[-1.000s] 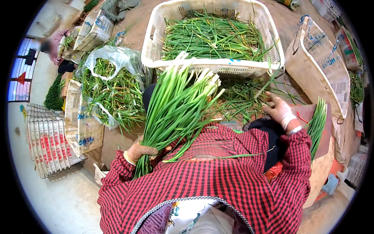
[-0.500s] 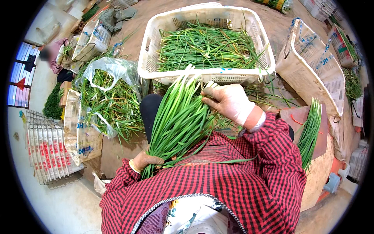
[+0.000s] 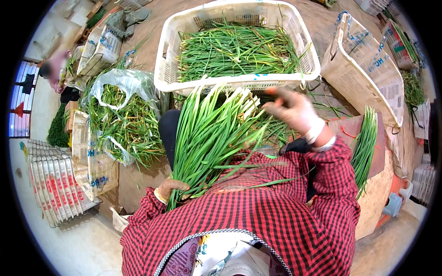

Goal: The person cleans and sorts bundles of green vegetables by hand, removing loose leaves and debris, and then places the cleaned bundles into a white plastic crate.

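A thick bunch of garlic chives (image 3: pixel 209 138) lies slantwise over my lap, its pale root ends toward the crate and its green tips toward me. My left hand (image 3: pixel 171 188) is closed around it near the leafy end. My right hand (image 3: pixel 294 112), in a white covering that leaves the fingers bare, is lifted just right of the pale ends. Its fingers are spread, somewhat blurred, and nothing shows in them. In front stands a white plastic crate (image 3: pixel 237 82) holding a heap of loose chives (image 3: pixel 235 50). Another bundle of chives (image 3: pixel 365 149) rests at my right.
Left of my knee, a clear plastic bag (image 3: pixel 138 85) holds tangled leaves. An upright crate (image 3: pixel 366 73) stands at the right, beyond the board (image 3: pixel 382 158). Stacked white crates (image 3: pixel 57 184) lean at far left. Another person (image 3: pixel 57 76) is at the upper left.
My right hand has come away from the bunch's pale ends, moving right with fingers opening. My left hand keeps its hold. The whole view has shifted slightly.
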Motion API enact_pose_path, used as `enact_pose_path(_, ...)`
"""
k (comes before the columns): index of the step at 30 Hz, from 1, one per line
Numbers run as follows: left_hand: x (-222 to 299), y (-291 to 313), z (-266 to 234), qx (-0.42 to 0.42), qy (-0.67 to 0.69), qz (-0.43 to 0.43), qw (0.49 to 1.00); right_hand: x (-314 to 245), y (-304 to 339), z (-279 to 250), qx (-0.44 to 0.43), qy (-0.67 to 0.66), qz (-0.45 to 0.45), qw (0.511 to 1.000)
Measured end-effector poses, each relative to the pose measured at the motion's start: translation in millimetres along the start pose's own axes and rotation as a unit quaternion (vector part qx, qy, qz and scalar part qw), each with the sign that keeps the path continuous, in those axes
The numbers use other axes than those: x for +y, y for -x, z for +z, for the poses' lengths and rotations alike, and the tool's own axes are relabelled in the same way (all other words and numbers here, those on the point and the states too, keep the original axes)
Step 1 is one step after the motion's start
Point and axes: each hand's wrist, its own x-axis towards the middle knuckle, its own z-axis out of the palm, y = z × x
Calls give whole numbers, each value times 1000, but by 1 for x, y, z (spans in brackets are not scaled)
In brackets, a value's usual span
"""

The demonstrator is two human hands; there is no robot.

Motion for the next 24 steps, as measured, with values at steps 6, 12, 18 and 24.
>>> enact_pose_path(6, 22, 3, 32, 15, 22, 16, 1000, -21, -7, 61, -55, 20, -91, 994)
enact_pose_path(12, 6, 1, 20, 83, -47, 22, 995, -19, -3, 65, -65, -324, 6, 944)
enact_pose_path(18, 36, -5, 57, 42, -37, 58, 997, -5, -7, 73, 116, 19, -87, 989)
enact_pose_path(24, 64, -6, 88, 24, -28, 90, 995, 6, -19, 60, 138, 18, -42, 989)
